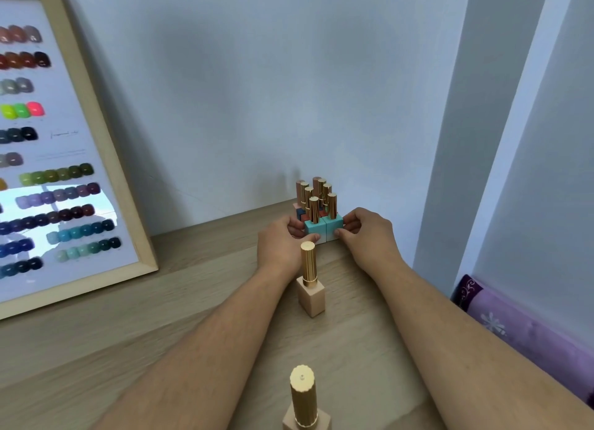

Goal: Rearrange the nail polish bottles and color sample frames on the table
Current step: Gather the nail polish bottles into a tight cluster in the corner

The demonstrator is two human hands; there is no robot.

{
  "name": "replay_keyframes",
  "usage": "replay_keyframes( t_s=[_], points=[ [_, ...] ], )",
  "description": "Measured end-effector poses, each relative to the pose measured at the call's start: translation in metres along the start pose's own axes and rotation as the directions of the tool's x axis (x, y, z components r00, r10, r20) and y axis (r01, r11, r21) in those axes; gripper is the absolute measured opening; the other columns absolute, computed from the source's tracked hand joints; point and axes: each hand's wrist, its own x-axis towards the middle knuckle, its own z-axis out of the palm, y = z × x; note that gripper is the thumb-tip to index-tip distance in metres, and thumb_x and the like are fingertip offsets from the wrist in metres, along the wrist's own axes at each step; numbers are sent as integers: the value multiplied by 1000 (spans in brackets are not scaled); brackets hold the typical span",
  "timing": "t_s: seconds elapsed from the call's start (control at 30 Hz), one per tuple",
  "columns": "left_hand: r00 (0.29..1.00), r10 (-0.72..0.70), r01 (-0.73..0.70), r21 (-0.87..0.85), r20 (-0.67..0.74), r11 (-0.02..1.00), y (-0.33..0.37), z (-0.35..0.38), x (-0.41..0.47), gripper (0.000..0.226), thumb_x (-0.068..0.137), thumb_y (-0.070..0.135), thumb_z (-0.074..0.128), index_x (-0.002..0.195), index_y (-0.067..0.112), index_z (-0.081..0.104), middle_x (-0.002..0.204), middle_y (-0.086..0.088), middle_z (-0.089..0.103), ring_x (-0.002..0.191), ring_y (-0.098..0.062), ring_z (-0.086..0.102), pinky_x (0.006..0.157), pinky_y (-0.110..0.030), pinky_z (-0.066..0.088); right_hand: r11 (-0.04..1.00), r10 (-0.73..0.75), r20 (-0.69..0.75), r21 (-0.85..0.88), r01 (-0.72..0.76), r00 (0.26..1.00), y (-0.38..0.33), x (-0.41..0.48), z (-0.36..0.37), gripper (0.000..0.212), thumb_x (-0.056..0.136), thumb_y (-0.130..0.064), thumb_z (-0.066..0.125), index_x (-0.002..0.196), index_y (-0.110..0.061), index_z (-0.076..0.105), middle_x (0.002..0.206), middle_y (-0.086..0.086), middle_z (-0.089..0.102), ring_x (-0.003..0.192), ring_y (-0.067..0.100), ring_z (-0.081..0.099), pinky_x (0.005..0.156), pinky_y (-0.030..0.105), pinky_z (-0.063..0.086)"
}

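Gold-capped nail polish bottles number about nine: a tight cluster (316,209) of roughly seven stands at centre frame against the wall, one beige bottle (310,281) just below it, another beige bottle (304,400) at the bottom edge. One color sample frame (106,146) leans at upper left. On the wooden table (160,317), the left hand (283,243) and right hand (366,236) press the cluster's two turquoise front bottles (323,228) from either side, fingers curled, thumbs on the front faces.

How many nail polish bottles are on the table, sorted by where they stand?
Bottles in the cluster between the left hand and right hand: 8 caps visible
Beige bottle standing alone, mid-table: 1
Beige bottle nearest the camera: 1
Total: 10
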Motion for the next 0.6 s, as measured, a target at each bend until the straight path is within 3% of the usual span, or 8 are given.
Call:
replay_keyframes(
  t_s=[0.23, 0.6],
  points=[
    [999, 34, -34, 26, -2, 999, -3, 2, 3, 26, 71, 25, 79, 76, 25, 54, 79, 7, 61, 73, -5, 57, 57, -17, 43, 1000, -5, -17, 1, 5, 1000, 0, 2, 2, 20, 83, -18, 66, 103, -14, 62, 88, -4, 58, 84, 10, 55, 72, 20, 43],
    [999, 41, -40, 51, -19, 998, -7, 5, 9, 27, 71, 30, 79, 71, 28, 52, 72, 11, 58, 70, -5, 56, 58, -22, 46, 999, -30, -11, -14, 30, 999, 1, 3, 4, 22, 86, -17, 63, 108, -14, 59, 91, -2, 58, 82, 11, 53, 72, 21, 40]
  ],
)
